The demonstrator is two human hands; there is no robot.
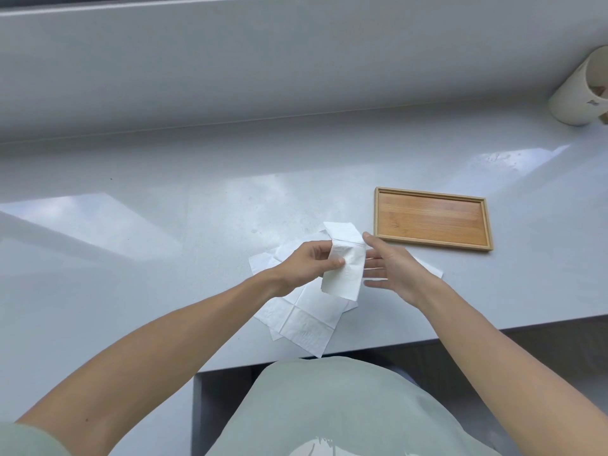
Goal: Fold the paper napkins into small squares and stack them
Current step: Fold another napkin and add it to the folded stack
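My left hand (pixel 307 263) pinches a white paper napkin (pixel 345 268) folded into a narrow strip, held up above the counter with its top end bent over. Just to the right of the strip, my right hand (pixel 390 266) has its fingers spread, the index tip touching the strip's upper right corner. Under both hands lies a loose pile of unfolded white napkins (pixel 302 319), reaching to the counter's front edge. A wooden tray (pixel 431 222) with nothing in it sits on the counter to the right of the hands.
The pale grey counter (pixel 148 232) runs to a raised ledge at the back. A cream cylindrical cup (pixel 582 90) stands at the far right on the counter. The counter's front edge runs just behind my torso.
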